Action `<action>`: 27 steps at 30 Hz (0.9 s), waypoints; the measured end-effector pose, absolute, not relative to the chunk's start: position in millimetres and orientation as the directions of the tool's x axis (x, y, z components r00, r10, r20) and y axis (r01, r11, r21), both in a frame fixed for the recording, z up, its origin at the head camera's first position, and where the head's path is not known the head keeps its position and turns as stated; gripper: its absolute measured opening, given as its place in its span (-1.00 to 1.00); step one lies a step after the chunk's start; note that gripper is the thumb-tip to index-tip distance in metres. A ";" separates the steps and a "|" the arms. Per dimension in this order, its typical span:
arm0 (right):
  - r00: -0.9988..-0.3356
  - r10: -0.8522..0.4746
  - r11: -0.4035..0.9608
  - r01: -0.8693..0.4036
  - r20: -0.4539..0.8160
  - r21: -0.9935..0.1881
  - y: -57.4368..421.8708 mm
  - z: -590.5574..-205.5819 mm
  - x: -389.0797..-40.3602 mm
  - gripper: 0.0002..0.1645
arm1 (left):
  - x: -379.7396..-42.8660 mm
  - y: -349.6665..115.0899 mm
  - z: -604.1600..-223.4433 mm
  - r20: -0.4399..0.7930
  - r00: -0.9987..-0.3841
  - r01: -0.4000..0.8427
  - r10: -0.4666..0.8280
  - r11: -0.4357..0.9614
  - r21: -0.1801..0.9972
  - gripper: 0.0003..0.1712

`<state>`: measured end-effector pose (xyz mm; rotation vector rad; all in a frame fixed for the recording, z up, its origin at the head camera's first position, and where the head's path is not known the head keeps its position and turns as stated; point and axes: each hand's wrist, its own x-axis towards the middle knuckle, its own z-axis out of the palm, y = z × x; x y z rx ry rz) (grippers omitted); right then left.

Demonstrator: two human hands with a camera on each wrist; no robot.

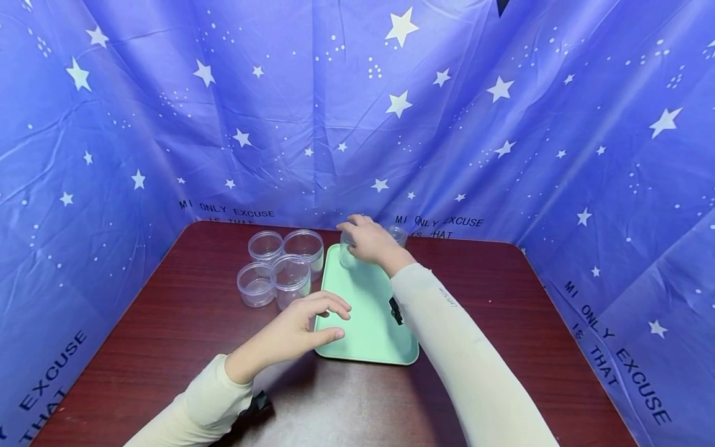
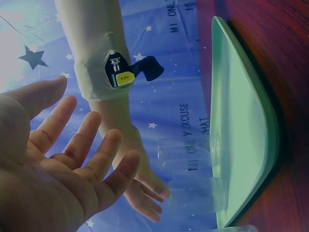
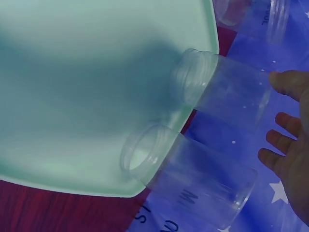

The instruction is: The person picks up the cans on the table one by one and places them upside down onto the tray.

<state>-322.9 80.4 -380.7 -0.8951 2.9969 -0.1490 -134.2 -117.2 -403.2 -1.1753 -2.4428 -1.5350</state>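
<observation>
We see the right hand [image 1: 371, 243] at the far end of the green tray [image 1: 368, 323], its fingers released and lightly bent. In the right wrist view its thumb tip meets the closed end of the inner clear jar [image 3: 229, 94], though we cannot tell whether it presses; the other fingers stand apart from the plastic. This jar stands on the tray with its threaded mouth down, near the far rim. Just beside it, by the far left corner, the corner jar [image 3: 193, 176] stands the same way, with a narrow gap between the two. A third jar [image 3: 253, 19] is just past the tray's rim on the right side.

Our left hand [image 1: 296, 329] hangs over the tray's near left rim, fingers released and spread, thumb apart, near the front tall jar [image 1: 292, 282]. That jar is grouped closely with the back tall jar [image 1: 304, 251] and two shallow jars [image 1: 256, 285], all left of the tray.

Room is tight at the back, where the starry curtain [image 1: 313, 112] hangs close behind the surface [image 1: 503, 298]. To the tray's right we have a broad stretch reaching the right edge, and another strip before its near rim.
</observation>
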 end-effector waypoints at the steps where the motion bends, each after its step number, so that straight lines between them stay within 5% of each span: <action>1: -0.834 -0.552 0.829 -0.551 0.026 -0.094 80.4 -379.5 -322.7 -0.31 | -134.4 -117.3 -403.4 0.392 -0.715 0.605 0.579 0.231 0.762 -0.79; 27: -0.755 -0.588 0.726 -0.651 0.290 -0.223 117.9 -345.9 -278.1 -0.38 | -134.0 -118.1 -404.3 0.397 -0.707 0.618 0.585 0.237 0.750 -0.76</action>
